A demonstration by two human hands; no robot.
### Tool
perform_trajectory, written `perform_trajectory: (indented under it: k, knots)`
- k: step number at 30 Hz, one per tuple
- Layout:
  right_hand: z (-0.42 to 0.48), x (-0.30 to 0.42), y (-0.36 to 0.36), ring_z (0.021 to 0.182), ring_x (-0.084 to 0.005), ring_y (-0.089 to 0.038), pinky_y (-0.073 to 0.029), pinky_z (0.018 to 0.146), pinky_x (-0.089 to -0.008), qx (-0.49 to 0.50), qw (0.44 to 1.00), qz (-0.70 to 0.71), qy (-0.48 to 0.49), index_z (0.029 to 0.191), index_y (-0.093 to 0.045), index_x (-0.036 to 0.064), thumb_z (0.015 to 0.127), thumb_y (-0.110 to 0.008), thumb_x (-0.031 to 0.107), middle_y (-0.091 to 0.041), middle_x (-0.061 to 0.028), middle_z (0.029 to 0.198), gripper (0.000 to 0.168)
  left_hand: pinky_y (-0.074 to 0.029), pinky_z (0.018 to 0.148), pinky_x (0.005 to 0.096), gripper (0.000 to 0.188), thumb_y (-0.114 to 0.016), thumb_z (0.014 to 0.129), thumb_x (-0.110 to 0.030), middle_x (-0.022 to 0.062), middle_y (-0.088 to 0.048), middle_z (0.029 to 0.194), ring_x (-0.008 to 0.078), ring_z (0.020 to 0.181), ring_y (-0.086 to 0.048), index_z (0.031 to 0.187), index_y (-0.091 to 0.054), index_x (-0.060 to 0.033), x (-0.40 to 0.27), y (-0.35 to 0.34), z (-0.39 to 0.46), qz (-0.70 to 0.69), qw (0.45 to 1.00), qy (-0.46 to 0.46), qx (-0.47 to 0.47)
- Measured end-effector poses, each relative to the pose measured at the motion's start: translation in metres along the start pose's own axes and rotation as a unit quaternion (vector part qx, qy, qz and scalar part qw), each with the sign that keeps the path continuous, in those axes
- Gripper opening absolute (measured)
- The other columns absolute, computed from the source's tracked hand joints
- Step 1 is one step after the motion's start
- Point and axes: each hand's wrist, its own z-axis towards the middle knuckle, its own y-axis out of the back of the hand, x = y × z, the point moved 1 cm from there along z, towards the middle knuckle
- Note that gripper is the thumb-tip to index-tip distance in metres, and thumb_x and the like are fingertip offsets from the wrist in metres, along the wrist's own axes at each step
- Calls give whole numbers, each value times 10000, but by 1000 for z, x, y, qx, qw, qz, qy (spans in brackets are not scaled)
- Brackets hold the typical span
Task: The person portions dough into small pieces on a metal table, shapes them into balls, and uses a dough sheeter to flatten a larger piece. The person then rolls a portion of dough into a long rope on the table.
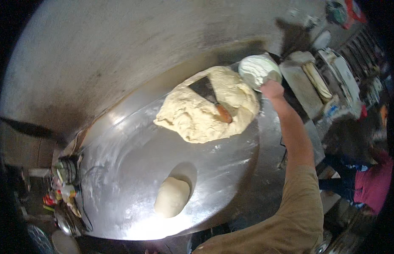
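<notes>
My right hand [272, 89] reaches into the near side of a round bowl of flour [256, 68] at the back of the metal table [143, 155]; its fingers are hidden there, so its grip does not show. Left of the bowl lies a large mass of dough [190, 117]. On top of that mass rests a dough scraper [205, 89] with a dark blade and a wooden handle. A smaller, smooth dough piece [172, 197] sits alone near the table's front edge. My left hand is out of view.
A wall [120, 57] runs behind the table. To the right stand a pale tray [303, 85] with a long roll-shaped thing and other cluttered gear. Another person in a pink top [374, 182] is at the far right. Jars and packets crowd the left end.
</notes>
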Motion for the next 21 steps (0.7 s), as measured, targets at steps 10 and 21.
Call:
perform_trajectory:
  k: [10,21]
  knots:
    - [121,-160,-104,1200,-362,-548,-423,1027,-453,-44,969,-202,135,1315,-536,21,848,-673,226,-586,-200,1280,528,-489,965,424,694,-666,883,-411,218,-568,1333,358,1205,-569,1425,-425,-51,-17,62,-14,-29,990,38,130]
    - [-55,189,-108,771,-176,-601,-535,687,-310,144,800,559,162,1134,-598,-12,972,-453,109,-586,-38,907,249,-447,1023,415,621,-666,849,-259,241,-509,1364,394,1209,-541,1383,-459,-19,51,80,76,-93,988,-45,-116]
